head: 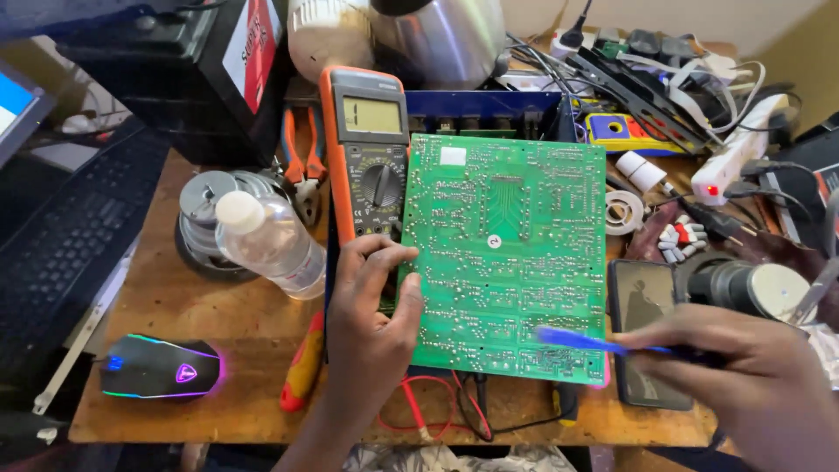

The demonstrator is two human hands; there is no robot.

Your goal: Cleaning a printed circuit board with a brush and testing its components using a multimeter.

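On a cluttered bench (218, 306), the left hand (371, 319) grips a green circuit board (507, 253) at nine o'clock while the right hand (743, 363), clamped on a blue tool (577, 341), probes its five-o'clock corner.

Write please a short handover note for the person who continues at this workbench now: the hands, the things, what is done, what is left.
Left hand: holds the left edge of the green circuit board, solder side up, beside the orange multimeter.
Right hand: holds a blue tool, blurred, its tip over the board's lower right corner.
Nearby: dark phone, red-yellow screwdriver, plastic bottle.
Done: board is laid out, solder side up.
Left: cannot tell from this view.
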